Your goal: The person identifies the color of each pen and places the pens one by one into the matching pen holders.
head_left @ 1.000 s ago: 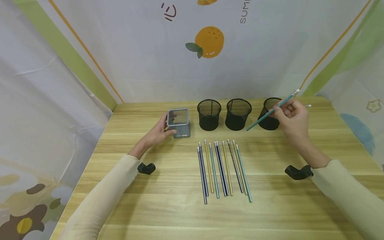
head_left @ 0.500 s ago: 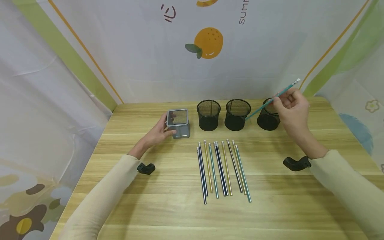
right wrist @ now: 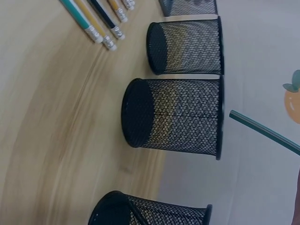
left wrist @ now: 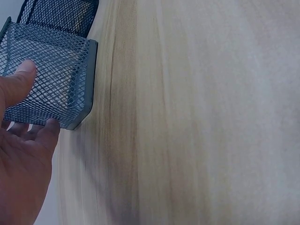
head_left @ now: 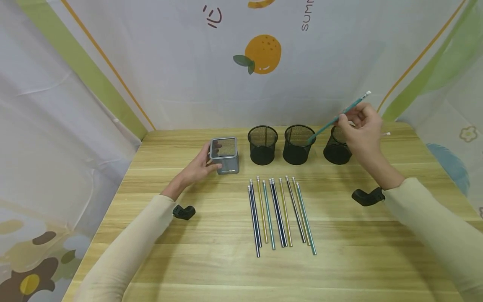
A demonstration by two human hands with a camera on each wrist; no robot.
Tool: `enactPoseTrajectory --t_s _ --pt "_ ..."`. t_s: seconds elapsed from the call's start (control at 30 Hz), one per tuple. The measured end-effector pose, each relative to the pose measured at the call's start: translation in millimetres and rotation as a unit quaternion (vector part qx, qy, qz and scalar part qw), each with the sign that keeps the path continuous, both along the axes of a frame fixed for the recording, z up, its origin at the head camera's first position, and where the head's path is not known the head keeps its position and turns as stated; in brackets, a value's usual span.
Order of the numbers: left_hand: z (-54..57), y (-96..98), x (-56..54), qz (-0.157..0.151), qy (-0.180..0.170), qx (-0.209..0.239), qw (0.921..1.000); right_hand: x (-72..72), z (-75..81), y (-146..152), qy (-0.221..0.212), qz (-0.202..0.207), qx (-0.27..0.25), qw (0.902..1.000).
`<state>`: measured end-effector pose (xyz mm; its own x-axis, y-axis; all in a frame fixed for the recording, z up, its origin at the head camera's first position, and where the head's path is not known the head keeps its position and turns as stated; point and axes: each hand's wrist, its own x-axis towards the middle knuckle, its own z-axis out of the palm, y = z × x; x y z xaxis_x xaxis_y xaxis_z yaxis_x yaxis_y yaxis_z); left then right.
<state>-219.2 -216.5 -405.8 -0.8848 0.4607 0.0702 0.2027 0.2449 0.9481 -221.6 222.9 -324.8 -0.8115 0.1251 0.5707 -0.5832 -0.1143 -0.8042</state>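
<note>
My right hand (head_left: 364, 136) pinches a teal pencil (head_left: 325, 128), slanted with its white eraser end up to the right. The pencil's lower end overlaps the rim of the middle round black mesh cup (head_left: 296, 155) in the head view. In the right wrist view the end of the pencil (right wrist: 265, 131) is just off that cup's mouth. My left hand (head_left: 196, 168) grips a square grey mesh holder (head_left: 228, 164) at its left side, thumb across the front. The left wrist view shows the thumb (left wrist: 21, 84) against the holder's mesh (left wrist: 56, 61).
Several navy, gold and teal pencils (head_left: 278, 213) lie in a row on the wooden table (head_left: 211, 260). Another black cup (head_left: 262, 155) stands left of the middle one. A third (head_left: 337, 154), with a pencil in it, is partly behind my right hand. A printed curtain (head_left: 181, 84) hangs behind.
My right hand has moved up and left with the teal pencil, bringing its lower end from in front of the cups to the middle cup's rim. The left hand stays on the holder.
</note>
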Motion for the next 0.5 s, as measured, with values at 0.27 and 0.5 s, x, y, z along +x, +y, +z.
enactPoseTrajectory --t_s 0.27,0.5 --pt "0.6 0.6 0.6 0.003 -0.005 0.0 1.0 -3.2 -9.8 -3 -0.009 -0.021 0.06 0.9979" --pt "1.3 1.3 1.1 0.015 -0.013 -0.01 0.9997 -5.6 -20.1 -6 -0.011 -0.044 0.12 0.9917"
